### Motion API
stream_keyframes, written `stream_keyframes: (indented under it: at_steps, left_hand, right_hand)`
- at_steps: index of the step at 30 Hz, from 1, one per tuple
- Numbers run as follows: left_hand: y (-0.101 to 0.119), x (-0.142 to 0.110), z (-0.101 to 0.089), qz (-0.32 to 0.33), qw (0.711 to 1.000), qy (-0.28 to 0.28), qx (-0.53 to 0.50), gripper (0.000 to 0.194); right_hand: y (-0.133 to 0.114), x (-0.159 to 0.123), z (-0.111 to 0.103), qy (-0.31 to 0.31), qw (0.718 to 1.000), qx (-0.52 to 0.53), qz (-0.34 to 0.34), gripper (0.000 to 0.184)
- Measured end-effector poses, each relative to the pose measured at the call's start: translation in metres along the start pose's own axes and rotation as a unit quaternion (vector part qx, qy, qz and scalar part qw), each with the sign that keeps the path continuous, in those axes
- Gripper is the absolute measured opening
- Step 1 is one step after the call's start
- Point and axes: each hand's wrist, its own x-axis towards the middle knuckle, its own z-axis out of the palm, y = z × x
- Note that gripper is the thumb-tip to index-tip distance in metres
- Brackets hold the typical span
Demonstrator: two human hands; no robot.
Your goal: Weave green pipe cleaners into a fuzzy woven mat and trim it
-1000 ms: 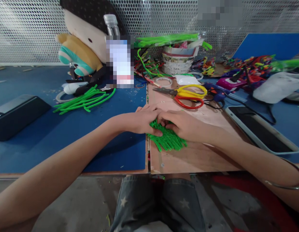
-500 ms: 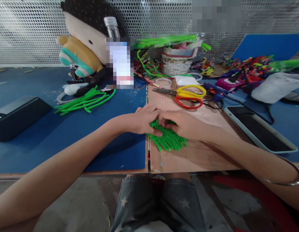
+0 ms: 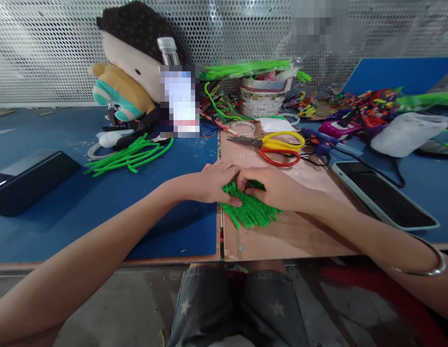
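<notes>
A woven bundle of bright green pipe cleaners (image 3: 250,212) lies on the wooden board (image 3: 299,231) near the table's front edge. My left hand (image 3: 214,181) presses down on its left side, thumb laid across the green strands, fingers curled. My right hand (image 3: 272,187) covers its upper right part with fingers bent onto it. The two hands touch each other above the bundle, and their fingertips are partly hidden.
Yellow and red scissors (image 3: 274,144) lie behind the hands. Loose green pipe cleaners (image 3: 128,155) and a plush doll (image 3: 131,72) are at the left, a black box (image 3: 26,178) far left. A phone (image 3: 385,195) lies right; a basket (image 3: 265,94) and colourful clutter stand behind.
Both hands stay on the green bundle with only slight finger shifts. The view has tilted a little, so everything sits slightly lower in the frame.
</notes>
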Motion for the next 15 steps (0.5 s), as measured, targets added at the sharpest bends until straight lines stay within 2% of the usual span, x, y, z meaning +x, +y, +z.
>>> stream_keyframes:
  at_steps: [4, 7, 12, 15]
  left_hand:
    - [0.001, 0.000, -0.002, 0.007, 1.000, -0.002, -0.025, 0.046]
    - [0.000, 0.000, -0.004, 0.012, 0.994, 0.010, -0.111, 0.045]
    - [-0.001, 0.000, -0.006, 0.032, 0.959, 0.042, -0.279, 0.031]
    - [0.004, -0.001, -0.009, 0.023, 0.932, 0.091, -0.351, 0.031]
  right_hand:
    - [0.006, 0.000, -0.006, 0.064, 0.996, -0.046, 0.035, 0.021]
    - [0.011, 0.002, -0.013, 0.088, 0.993, -0.035, 0.077, 0.020]
    - [0.019, 0.002, -0.027, 0.116, 0.979, 0.118, 0.119, 0.024]
    - [0.020, 0.002, -0.034, 0.116, 0.964, 0.193, 0.143, 0.029]
